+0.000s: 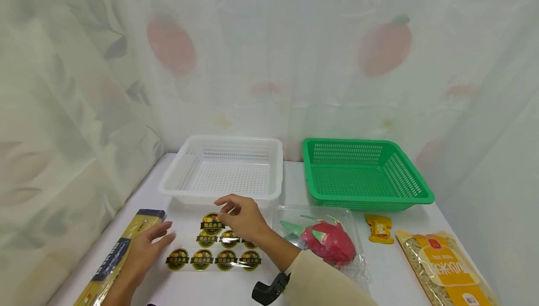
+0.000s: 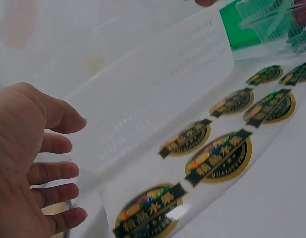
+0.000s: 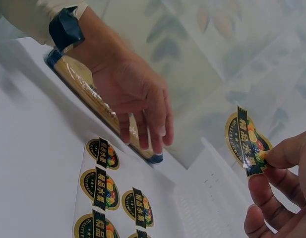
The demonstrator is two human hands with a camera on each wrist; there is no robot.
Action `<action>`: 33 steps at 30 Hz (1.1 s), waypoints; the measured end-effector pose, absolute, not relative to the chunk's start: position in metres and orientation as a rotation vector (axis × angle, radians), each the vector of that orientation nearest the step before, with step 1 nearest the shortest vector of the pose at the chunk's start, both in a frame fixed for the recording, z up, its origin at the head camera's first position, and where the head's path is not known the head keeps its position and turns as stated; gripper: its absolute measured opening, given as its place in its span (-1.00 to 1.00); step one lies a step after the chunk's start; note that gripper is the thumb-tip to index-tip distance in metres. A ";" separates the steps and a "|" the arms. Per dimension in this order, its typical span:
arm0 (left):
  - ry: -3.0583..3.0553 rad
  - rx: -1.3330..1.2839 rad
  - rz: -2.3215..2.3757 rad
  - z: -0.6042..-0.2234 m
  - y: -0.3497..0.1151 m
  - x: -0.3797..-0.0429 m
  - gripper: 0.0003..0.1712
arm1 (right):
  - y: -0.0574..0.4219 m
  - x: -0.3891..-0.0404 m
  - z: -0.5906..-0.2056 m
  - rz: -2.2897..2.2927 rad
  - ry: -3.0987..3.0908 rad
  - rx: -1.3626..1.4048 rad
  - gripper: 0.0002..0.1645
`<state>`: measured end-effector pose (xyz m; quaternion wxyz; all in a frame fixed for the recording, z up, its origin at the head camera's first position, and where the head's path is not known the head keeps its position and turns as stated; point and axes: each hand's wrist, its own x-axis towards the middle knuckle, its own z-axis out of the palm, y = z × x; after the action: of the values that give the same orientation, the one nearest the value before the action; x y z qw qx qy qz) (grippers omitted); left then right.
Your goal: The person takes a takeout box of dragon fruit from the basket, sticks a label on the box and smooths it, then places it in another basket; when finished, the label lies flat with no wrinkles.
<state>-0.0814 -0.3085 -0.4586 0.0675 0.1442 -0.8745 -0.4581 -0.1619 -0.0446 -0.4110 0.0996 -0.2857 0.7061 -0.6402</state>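
Note:
A round black-and-gold fruit sticker (image 3: 244, 144) is pinched between the thumb and fingers of my right hand (image 1: 246, 219), raised above the table in front of the white basket. Below it lies a clear sheet (image 2: 217, 193) bearing several matching stickers in two rows. My left hand (image 1: 145, 250) hovers at the sheet's left end, fingers apart and loosely bent, holding nothing. In the head view it overlaps a long pack of dry noodles (image 1: 111, 259). Right of the sheet, a red dragon fruit (image 1: 334, 245) with green tips sits in a clear plastic box (image 1: 358, 261).
At the back stand a white basket (image 1: 229, 177) and a green basket (image 1: 347, 179). A small yellow packet (image 1: 380, 229) and a larger yellow-labelled pack (image 1: 448, 268) lie on the right. Patterned curtains (image 1: 278, 62) hang behind and along the left.

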 end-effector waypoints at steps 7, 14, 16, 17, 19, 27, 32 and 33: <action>-2.584 0.244 -1.266 -0.431 -0.287 -0.078 -0.50 | -0.035 -0.163 -0.410 -1.888 2.093 -0.871 -0.68; -2.526 0.026 -1.316 -0.412 -0.265 -0.073 -0.59 | -0.026 -0.163 -0.412 -1.874 2.096 -0.910 -0.70; -2.515 -0.027 -1.345 -0.408 -0.259 -0.072 -0.60 | -0.023 -0.162 -0.411 -1.862 2.113 -0.923 -0.70; -2.510 -0.056 -1.367 -0.405 -0.256 -0.072 -0.60 | -0.022 -0.162 -0.410 -1.860 2.119 -0.929 -0.70; -2.510 -0.107 -1.416 -0.401 -0.250 -0.072 -0.60 | -0.021 -0.162 -0.410 -1.863 2.130 -0.948 -0.71; -2.549 -0.162 -1.560 -0.384 -0.226 -0.075 -0.57 | -0.011 -0.162 -0.409 -1.870 2.158 -0.994 -0.76; -2.569 -0.221 -1.586 -0.379 -0.212 -0.080 -0.54 | -0.006 -0.161 -0.405 -1.869 2.173 -0.989 -0.78; -2.572 -0.233 -1.588 -0.379 -0.210 -0.080 -0.53 | -0.005 -0.160 -0.404 -1.862 2.177 -0.989 -0.78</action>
<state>-0.0802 -0.2102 -0.3786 0.0546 -0.0766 -0.8471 -0.5231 -0.1602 -0.0052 -0.4039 0.0558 -0.3258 0.7172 -0.6134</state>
